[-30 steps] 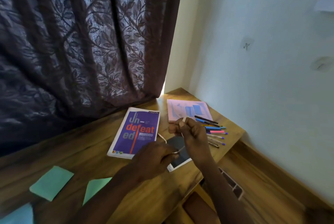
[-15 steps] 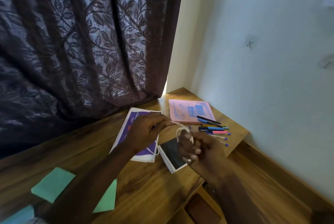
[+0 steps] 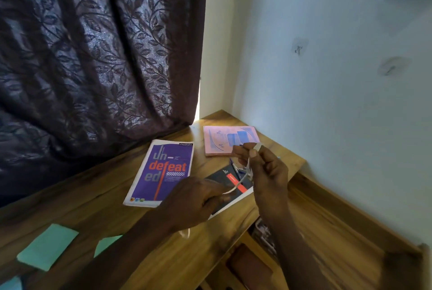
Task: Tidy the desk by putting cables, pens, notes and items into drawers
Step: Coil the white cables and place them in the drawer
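White cable point(image 3: 243, 178), one item: I pinch its plug end in my right hand point(image 3: 264, 170) and the slack in my left hand point(image 3: 196, 200), stretched taut, seemingly for coiling before drawer storage.

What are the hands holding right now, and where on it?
A white cable: the right hand pinches its upper end at the fingertips, the left hand grips it lower down.
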